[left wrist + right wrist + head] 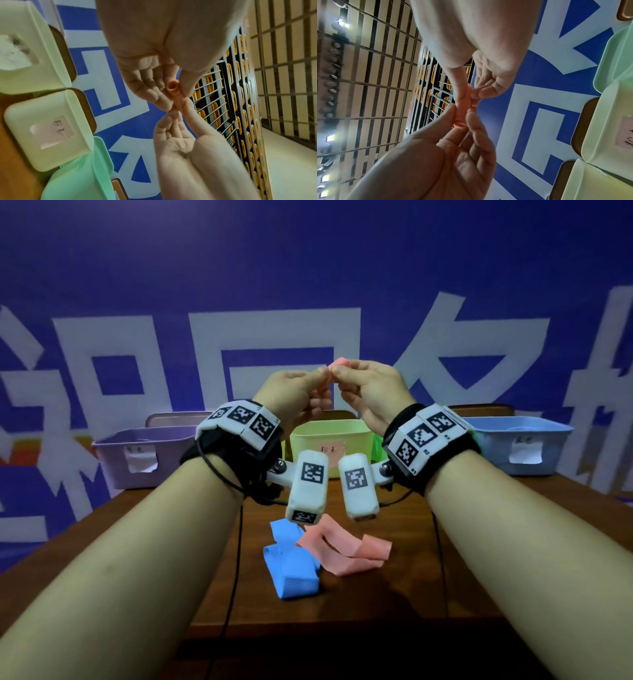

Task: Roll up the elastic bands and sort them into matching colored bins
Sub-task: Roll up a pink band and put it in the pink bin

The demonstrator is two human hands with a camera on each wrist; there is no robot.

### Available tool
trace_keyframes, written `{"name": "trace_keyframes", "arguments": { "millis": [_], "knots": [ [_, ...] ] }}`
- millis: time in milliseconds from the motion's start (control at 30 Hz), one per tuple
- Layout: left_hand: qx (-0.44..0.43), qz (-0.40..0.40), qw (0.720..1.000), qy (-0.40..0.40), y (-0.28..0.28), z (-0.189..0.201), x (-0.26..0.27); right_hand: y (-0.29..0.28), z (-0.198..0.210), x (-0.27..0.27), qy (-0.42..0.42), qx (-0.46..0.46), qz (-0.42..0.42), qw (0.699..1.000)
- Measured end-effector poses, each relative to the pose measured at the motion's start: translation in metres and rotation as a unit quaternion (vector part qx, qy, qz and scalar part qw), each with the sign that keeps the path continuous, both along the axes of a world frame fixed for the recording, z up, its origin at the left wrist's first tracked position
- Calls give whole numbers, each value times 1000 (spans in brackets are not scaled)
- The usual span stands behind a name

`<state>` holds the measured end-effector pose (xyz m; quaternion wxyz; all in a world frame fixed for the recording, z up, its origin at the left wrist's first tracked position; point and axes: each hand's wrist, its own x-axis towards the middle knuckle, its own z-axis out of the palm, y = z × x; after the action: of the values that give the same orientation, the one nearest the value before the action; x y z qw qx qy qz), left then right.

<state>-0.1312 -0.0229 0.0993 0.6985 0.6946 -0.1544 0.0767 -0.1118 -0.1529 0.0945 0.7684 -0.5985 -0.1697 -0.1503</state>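
Both hands are raised above the table and pinch one small pink band roll [337,363] between thumbs and fingertips. My left hand [320,374] holds its left end and my right hand [340,375] its right end. In the left wrist view the pink roll [172,86] shows as a tight coil with a hollow centre. In the right wrist view the roll [462,108] sits between both thumbs. A loose pink band [342,549] and a loose blue band [291,563] lie on the wooden table [394,594] below the wrists.
Bins stand along the table's far edge: purple [137,453] at left, yellow-green [329,436] with a pink label at centre, green [376,445] just behind it, blue [520,443] at right. A blue banner wall rises behind. Cables hang from both wrists.
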Motion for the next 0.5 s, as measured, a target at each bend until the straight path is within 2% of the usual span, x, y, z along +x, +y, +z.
{"name": "trace_keyframes", "arguments": {
  "millis": [100, 267, 400, 500],
  "knots": [
    [31, 34, 999, -10, -6, 7, -20, -5, 7, -20, -6, -8, -23, 1000],
    [36, 7, 999, -5, -7, 6, -15, -10, 5, -17, -11, -36, -72, 997],
    [28, -9, 999, 28, -8, -12, 29, -9, -9, 27, 13, -44, -61, 997],
    [25, -1, 998, 54, -6, -31, 87, -5, -22, 80, 33, -34, -59, 997]
  ]
}}
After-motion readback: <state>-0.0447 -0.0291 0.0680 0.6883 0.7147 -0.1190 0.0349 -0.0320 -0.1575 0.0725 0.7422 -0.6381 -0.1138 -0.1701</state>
